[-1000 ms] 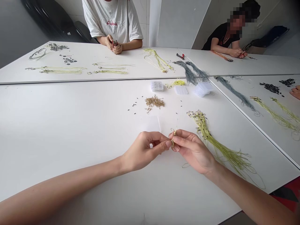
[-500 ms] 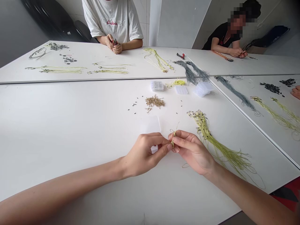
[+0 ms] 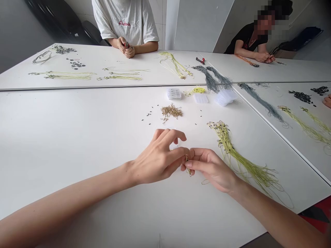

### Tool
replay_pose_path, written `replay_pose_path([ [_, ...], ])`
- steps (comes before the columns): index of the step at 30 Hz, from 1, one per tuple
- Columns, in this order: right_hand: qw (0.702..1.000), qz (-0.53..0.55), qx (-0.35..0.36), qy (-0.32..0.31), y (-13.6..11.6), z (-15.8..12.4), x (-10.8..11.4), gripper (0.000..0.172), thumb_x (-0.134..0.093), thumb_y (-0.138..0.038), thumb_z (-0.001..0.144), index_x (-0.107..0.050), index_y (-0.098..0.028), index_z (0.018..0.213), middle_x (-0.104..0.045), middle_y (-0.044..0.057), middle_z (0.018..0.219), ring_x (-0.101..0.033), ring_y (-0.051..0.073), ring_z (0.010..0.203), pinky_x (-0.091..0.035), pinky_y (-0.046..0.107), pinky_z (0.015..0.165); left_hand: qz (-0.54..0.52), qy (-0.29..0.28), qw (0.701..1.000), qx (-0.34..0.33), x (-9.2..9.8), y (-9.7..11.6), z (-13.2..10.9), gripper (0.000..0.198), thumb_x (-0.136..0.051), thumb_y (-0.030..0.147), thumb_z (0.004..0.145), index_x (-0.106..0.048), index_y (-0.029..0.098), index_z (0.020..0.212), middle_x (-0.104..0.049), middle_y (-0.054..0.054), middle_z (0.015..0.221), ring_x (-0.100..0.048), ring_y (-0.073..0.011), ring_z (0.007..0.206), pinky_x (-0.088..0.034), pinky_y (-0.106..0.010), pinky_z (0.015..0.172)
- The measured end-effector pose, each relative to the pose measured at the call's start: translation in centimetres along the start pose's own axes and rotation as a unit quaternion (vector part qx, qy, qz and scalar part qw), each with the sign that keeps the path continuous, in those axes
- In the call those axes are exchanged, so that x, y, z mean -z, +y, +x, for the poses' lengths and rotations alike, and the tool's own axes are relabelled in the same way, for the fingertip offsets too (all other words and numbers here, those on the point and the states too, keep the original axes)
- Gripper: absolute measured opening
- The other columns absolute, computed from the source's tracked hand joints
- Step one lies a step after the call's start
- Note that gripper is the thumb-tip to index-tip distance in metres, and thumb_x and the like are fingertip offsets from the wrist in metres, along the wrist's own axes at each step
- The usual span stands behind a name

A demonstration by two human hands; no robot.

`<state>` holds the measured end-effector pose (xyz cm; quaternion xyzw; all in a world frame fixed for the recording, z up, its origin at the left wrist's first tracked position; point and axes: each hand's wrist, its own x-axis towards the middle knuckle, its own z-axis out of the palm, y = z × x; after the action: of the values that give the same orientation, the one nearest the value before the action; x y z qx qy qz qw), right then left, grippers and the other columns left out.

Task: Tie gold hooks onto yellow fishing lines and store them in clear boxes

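Now, right hand (image 3: 210, 168) on green line (image 3: 188, 166)

A white tabletop (image 3: 64, 137) carries a loose bundle of yellow-green cords (image 3: 243, 162) with dark tips, a small heap of thin brass-coloured wire pieces (image 3: 171, 111) among scattered tiny black beads (image 3: 148, 114), clear plastic boxes (image 3: 173, 93), and a bundle of grey-blue cords (image 3: 210, 79).
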<state>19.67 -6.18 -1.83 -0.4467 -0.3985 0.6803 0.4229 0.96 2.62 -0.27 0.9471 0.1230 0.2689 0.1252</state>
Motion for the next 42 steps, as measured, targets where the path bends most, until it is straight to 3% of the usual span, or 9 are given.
replay_pose_path([
  [5,1.0,0.013,0.008,0.026,-0.2,0.1,0.1,0.007,-0.066,-0.023,0.085,-0.067,-0.018,0.081,-0.064,0.003,0.079,-0.051,0.014,0.071,-0.04,0.03,0.069,-0.016,0.033,0.998,0.043,0.0,0.2,-0.2,0.019,-0.053,0.015,0.091,-0.071,0.02,0.097,-0.058,-0.01,0.102,-0.055,-0.0182,0.087,-0.04,-0.039,0.084],
  [8,0.999,0.019,0.012,0.046,-0.3,0.3,0.2,0.009,-0.067,-0.025,0.085,-0.068,-0.018,0.08,-0.064,0.003,0.079,-0.05,0.013,0.07,-0.039,0.03,0.072,-0.115,0.003,0.986,0.121,0.3,0.7,-0.1,0.021,-0.052,0.019,0.092,-0.073,0.021,0.096,-0.059,-0.006,0.088,-0.055,-0.0151,0.078,-0.043,-0.032,0.076],
  [12,0.998,0.019,0.01,0.053,-0.2,0.3,0.3,0.01,-0.069,-0.027,0.082,-0.069,-0.018,0.08,-0.065,0.004,0.079,-0.051,0.015,0.071,-0.04,0.031,0.073,-0.284,-0.062,0.923,0.252,0.7,1.1,0.4,0.025,-0.051,0.027,0.094,-0.074,0.022,0.087,-0.067,-0.003,0.082,-0.058,-0.0153,0.08,-0.046,-0.026,0.069],
  [16,0.998,0.016,0.012,0.061,-0.2,0.3,0.3,0.011,-0.07,-0.028,0.082,-0.069,-0.018,0.078,-0.065,0.004,0.079,-0.052,0.014,0.07,-0.04,0.031,0.074,-0.371,-0.075,0.871,0.313,0.6,0.8,0.7,0.026,-0.054,0.035,0.092,-0.074,0.021,0.082,-0.072,-0.003,0.085,-0.059,-0.0186,0.089,-0.047,-0.029,0.076],
  [22,0.997,0.011,0.013,0.07,-0.2,0.2,0.3,0.012,-0.07,-0.029,0.081,-0.07,-0.018,0.077,-0.066,0.004,0.079,-0.053,0.015,0.072,-0.041,0.032,0.075,-0.421,-0.089,0.836,0.34,0.5,0.8,0.6,0.032,-0.052,0.038,0.093,-0.076,0.018,0.083,-0.073,-0.005,0.084,-0.062,-0.0208,0.09,-0.05,-0.029,0.072],
  [37,0.997,0.017,0.009,0.069,-0.1,0.3,0.4,0.012,-0.071,-0.031,0.08,-0.07,-0.019,0.076,-0.067,0.004,0.077,-0.053,0.015,0.07,-0.041,0.032,0.075,-0.43,-0.068,0.832,0.344,0.5,0.9,0.8,0.03,-0.056,0.037,0.089,-0.076,0.018,0.079,-0.073,-0.006,0.082,-0.066,-0.0208,0.082,-0.054,-0.03,0.07],
  [42,0.998,0.005,0.013,0.066,0.0,0.3,0.5,0.013,-0.071,-0.031,0.08,-0.071,-0.019,0.077,-0.066,0.005,0.078,-0.053,0.016,0.072,-0.041,0.032,0.074,-0.475,-0.077,0.805,0.347,0.3,0.4,0.6,0.02,-0.063,0.032,0.086,-0.077,0.018,0.084,-0.073,-0.005,0.088,-0.067,-0.0215,0.086,-0.055,-0.034,0.079],
])
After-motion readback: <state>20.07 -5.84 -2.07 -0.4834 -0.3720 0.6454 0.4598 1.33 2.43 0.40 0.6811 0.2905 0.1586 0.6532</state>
